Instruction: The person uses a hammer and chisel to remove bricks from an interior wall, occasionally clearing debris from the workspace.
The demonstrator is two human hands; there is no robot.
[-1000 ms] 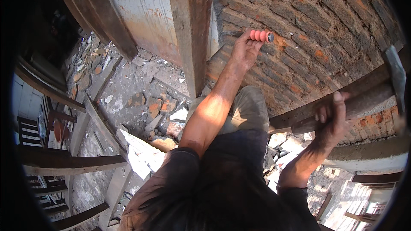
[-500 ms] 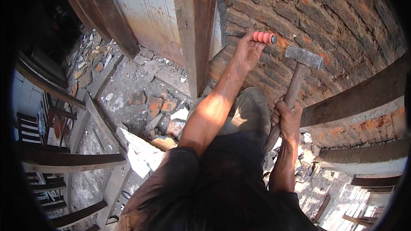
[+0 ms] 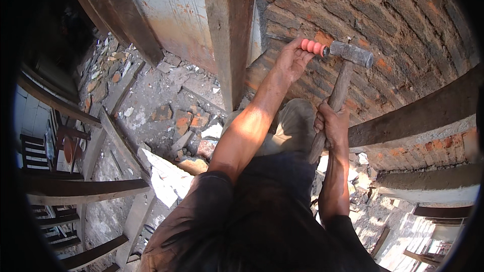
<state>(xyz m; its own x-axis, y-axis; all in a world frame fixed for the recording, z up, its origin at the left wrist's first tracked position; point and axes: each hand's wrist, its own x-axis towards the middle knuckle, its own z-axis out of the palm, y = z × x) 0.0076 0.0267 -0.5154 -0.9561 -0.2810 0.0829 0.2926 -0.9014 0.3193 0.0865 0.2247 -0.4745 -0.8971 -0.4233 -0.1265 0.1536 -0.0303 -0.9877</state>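
Note:
In the head view my left hand (image 3: 293,61) is wrapped round a chisel (image 3: 313,47) with a ribbed red handle. Its blade, mostly hidden behind the fingers, points left along the rough brick wall (image 3: 383,15). My right hand (image 3: 333,122) grips the wooden shaft of a hammer (image 3: 344,83) around its lower part. The grey block-shaped hammer head is right at the butt of the chisel and appears to touch it. Exposed brick and crumbly mortar ridges lie behind both tools.
An upright timber post (image 3: 229,35) stands left of my left hand, beside a pale painted panel (image 3: 169,15). Broken bricks (image 3: 184,122) and rubble cover the ground. A white slab (image 3: 164,176) lies near my left arm. Timber beams (image 3: 85,191) cross at the left; a ledge (image 3: 413,111) curves along the right.
The hammer has moved left and slightly up, its head closing the gap to the chisel's butt. My left hand and the chisel have shifted only slightly.

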